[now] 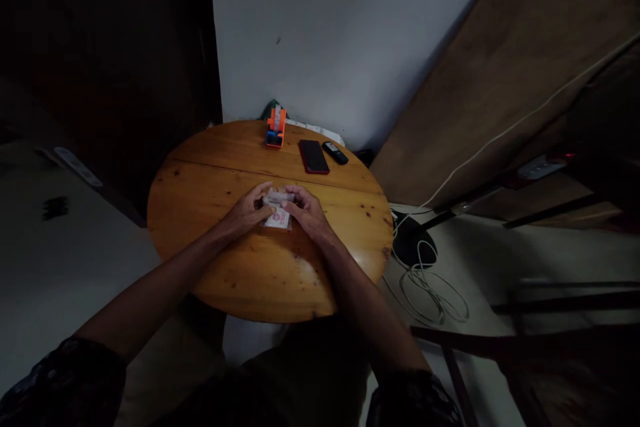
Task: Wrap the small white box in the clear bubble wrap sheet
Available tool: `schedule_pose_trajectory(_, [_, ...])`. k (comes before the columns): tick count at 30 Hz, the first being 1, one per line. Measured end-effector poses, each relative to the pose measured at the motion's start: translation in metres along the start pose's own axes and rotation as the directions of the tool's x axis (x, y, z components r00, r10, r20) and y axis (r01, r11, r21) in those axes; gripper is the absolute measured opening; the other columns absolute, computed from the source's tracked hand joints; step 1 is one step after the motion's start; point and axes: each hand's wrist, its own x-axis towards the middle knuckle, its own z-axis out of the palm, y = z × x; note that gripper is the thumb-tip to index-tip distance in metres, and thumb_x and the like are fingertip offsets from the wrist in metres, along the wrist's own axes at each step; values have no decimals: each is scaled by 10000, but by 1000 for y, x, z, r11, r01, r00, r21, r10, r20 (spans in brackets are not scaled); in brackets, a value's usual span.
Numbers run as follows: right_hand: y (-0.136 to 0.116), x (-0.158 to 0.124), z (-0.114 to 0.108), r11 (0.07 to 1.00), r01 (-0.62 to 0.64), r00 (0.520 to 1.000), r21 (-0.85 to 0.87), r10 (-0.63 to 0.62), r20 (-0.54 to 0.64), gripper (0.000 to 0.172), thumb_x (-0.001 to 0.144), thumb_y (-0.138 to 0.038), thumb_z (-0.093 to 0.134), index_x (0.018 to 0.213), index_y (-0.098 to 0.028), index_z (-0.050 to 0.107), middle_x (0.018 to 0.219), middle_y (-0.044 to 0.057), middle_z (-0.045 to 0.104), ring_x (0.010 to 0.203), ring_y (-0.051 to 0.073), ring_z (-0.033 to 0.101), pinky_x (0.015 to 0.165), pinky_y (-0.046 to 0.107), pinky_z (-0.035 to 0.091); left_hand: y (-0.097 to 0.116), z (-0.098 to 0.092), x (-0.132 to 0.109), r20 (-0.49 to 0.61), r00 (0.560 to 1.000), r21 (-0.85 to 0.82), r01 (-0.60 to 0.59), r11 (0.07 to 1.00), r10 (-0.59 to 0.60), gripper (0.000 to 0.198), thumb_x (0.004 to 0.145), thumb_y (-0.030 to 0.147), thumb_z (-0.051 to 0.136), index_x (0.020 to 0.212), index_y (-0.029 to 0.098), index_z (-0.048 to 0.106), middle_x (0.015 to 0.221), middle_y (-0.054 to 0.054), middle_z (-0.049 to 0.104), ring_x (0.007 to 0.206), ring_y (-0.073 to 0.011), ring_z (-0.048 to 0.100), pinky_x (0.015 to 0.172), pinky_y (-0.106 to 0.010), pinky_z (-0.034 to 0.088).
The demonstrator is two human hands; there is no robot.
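Observation:
Over the middle of the round wooden table (210,180), a small whitish plastic packet with red print (278,217) is between my two hands. My left hand (249,208) grips its left side, thumb on top and fingers curled behind. From the right, my right hand (307,210) pinches the upper edge, its thumb pressed on the plastic. The packet's far part looks folded or bunched up, and its printed face lies toward me. Fingertips behind the packet are partly hidden.
An orange and blue tape dispenser (276,127) stands near the table's far edge. Right of it lie a dark phone with a red edge (314,157) and a small black keypad phone (335,153). White cable (435,287) coils on the floor at right.

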Motion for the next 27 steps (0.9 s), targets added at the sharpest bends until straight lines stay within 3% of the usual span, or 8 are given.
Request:
schedule_pose_trajectory(8, [0, 0, 8, 991, 105, 991, -78, -111, -77, 463, 753, -496, 722, 1112, -216, 637, 1045, 60, 729, 953, 220, 677, 868, 369, 545, -1, 4, 0, 35, 999, -111, 1, 994, 3, 913, 681, 304, 789, 1487, 160, 386, 1233, -119, 677, 1025, -210, 662, 860, -315, 528])
schedule_pose_trajectory(13, [-3, 5, 18, 983, 171, 971, -63, -179, -158, 327, 784, -440, 666, 1024, -222, 621, 968, 58, 731, 919, 217, 694, 891, 384, 544, -5, 3, 3, 41, 999, -98, -15, 995, 19, 892, 692, 291, 772, 1487, 176, 384, 1105, -64, 700, 948, -173, 664, 813, -278, 521])
schedule_pose_trajectory(16, [-4, 3, 19, 961, 215, 947, -172, -249, -205, 284, 784, -374, 645, 1025, -226, 616, 921, 46, 724, 872, 210, 682, 878, 379, 540, -9, 2, 6, 41, 999, -101, -19, 995, 23, 889, 694, 299, 772, 1485, 178, 384, 1102, -58, 693, 953, -165, 660, 813, -271, 518])
schedule_pose_trajectory(27, [-6, -11, 17, 804, 398, 879, -441, -473, -68, 327, 875, -242, 545, 1199, -214, 583, 891, 29, 674, 825, 174, 647, 835, 333, 525, -10, -2, 10, -14, 996, 58, -86, 995, 87, 777, 737, 374, 742, 1427, 132, 480, 1085, -73, 697, 953, -177, 650, 857, -299, 506])
